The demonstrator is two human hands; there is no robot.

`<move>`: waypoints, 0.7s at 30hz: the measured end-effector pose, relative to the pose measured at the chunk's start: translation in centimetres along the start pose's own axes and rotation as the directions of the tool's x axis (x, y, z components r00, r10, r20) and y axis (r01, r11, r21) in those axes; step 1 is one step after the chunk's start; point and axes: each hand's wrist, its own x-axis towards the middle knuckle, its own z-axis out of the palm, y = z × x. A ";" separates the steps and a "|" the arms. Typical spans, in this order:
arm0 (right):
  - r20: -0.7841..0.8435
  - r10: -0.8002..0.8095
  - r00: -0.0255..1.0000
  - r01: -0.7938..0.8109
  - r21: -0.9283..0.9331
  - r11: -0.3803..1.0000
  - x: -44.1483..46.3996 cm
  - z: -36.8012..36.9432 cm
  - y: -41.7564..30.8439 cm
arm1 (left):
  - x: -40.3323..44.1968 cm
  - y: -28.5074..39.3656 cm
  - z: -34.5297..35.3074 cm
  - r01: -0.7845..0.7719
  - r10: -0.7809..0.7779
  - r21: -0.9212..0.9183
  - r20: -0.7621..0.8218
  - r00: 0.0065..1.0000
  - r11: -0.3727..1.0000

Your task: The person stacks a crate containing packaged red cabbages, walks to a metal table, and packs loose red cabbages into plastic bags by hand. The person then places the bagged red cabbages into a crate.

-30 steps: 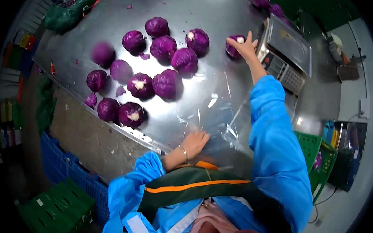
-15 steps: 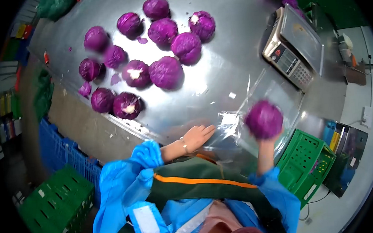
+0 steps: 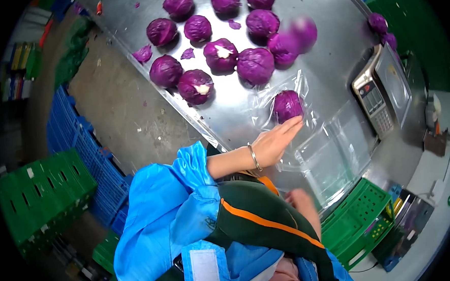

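A purple cabbage (image 3: 287, 105) sits on the metal table (image 3: 328, 74) with clear plastic film (image 3: 266, 100) around it. My left hand (image 3: 278, 142), a bangle on its wrist, has its fingers stretched out against the near side of this cabbage and the film. Close to my apron, my right hand (image 3: 300, 201) is smeared by motion, so its fingers and anything in them are unclear. Flat clear plastic bags (image 3: 333, 157) lie to the right of both hands. Several more cabbages (image 3: 255, 66) are spread beyond the wrapped one, some with pale stem ends up.
A scale (image 3: 373, 99) stands at the right, with more cabbages (image 3: 378, 23) behind it. Below the table's right edge is a green crate (image 3: 359, 217). Blue crates (image 3: 86, 163) and a green crate (image 3: 47, 195) are at the lower left.
The cabbage that my right hand carried is now in the film beside my left hand. My right hand has come back towards my body. The view has shifted.
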 end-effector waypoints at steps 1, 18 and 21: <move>0.064 0.052 0.997 -0.036 -0.217 0.976 -0.2 1.5 0.1 | 0.0 -0.4 0.1 -0.030 0.030 -0.016 -0.024 0.999 0.999; 0.449 -0.680 0.579 0.431 -0.877 -0.212 23.4 11.4 -33.2 | -1.2 -1.5 0.7 0.025 -0.023 -0.090 0.023 0.999 0.996; 0.425 -0.482 0.767 0.323 -0.903 -0.282 28.0 13.3 -33.4 | -2.5 -2.4 2.5 -0.010 -0.020 -0.137 -0.221 0.975 0.991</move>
